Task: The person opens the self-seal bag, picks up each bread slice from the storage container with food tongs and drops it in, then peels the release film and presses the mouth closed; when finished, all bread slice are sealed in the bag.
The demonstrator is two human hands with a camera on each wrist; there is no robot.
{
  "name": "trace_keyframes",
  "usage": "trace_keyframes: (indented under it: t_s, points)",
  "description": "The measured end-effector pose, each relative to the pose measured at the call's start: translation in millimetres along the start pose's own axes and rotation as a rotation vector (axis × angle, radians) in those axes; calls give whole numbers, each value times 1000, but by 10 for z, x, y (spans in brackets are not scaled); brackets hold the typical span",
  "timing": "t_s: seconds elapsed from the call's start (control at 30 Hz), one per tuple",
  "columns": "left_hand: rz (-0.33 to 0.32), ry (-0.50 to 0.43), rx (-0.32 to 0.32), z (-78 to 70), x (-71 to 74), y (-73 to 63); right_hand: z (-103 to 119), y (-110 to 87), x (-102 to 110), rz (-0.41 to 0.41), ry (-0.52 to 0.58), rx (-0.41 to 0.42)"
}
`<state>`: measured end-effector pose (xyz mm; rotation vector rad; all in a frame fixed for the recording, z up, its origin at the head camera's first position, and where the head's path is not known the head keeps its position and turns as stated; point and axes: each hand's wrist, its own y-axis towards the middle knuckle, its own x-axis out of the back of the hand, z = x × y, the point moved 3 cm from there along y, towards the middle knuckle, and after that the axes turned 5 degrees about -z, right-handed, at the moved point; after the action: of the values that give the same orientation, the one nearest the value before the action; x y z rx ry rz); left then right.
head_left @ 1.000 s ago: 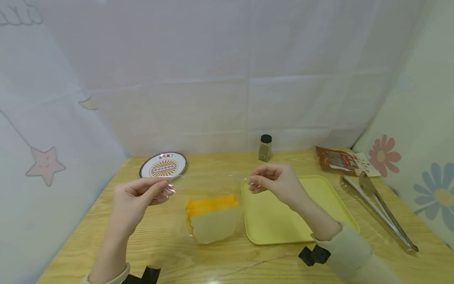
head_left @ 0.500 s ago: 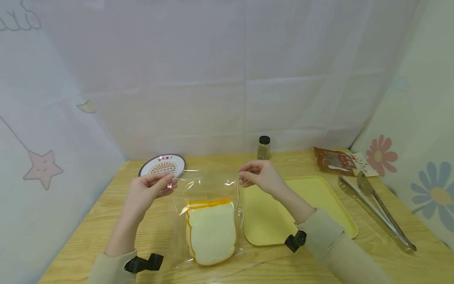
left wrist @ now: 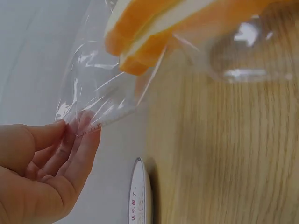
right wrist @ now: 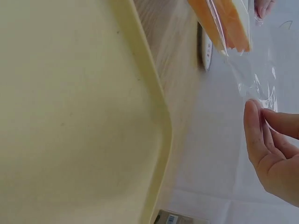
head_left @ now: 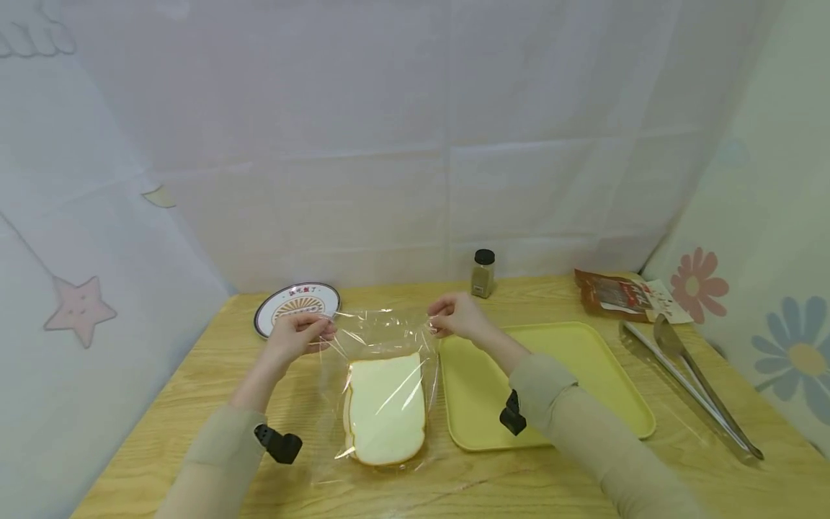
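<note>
Between my two hands hangs a clear plastic bag (head_left: 382, 335) with slices of bread (head_left: 387, 411) inside, white with orange-brown crusts. My left hand (head_left: 297, 337) pinches the bag's upper left corner between thumb and fingers. At the upper right corner, my right hand (head_left: 457, 317) pinches the film the same way. In the left wrist view, the bread (left wrist: 140, 35) shows at least two slices side by side, above the wooden surface. The right wrist view has the thumb and forefinger of my right hand (right wrist: 271, 144) meeting on the film.
Right of the bag lies a yellow tray (head_left: 551, 432). Behind it stands a spice jar (head_left: 483, 277) with a black lid. A round plate (head_left: 266, 310) sits at the back left. Metal tongs (head_left: 694, 389) and a brown food packet (head_left: 616, 294) lie on the right of the table (head_left: 194, 404).
The bread's broad face has turned up into view inside the bag. Both hands have come closer together, the left moving right and the right moving left, each still pinching its corner.
</note>
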<state>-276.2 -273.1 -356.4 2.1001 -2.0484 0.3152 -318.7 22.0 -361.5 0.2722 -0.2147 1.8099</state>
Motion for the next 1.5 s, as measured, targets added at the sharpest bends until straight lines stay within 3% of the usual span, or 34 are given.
trace_keyframes:
  t_s: [0.17, 0.43, 0.63, 0.83, 1.2, 1.4, 1.5]
  points:
    - [-2, 53, 64, 119, -57, 129, -178, 107, -83, -17, -42, -57]
    - [83, 144, 92, 273, -100, 224, -341, 193, -153, -70, -107, -94]
    - [94, 214, 99, 292, -104, 207, -349, 185, -132, -88, -154, -53]
    - [161, 274, 180, 316, -142, 140, -362, 126, -69, -102, -180, -38]
    - [137, 441, 84, 322, -151, 165, -416, -15, 195, -80, -138, -33]
    - [84, 593, -6, 118, -103, 171, -409, -173, 435, -79, -60, -63]
    - [68, 641, -26, -24, -113, 157, -396, -247, 549, -102, -77, -65]
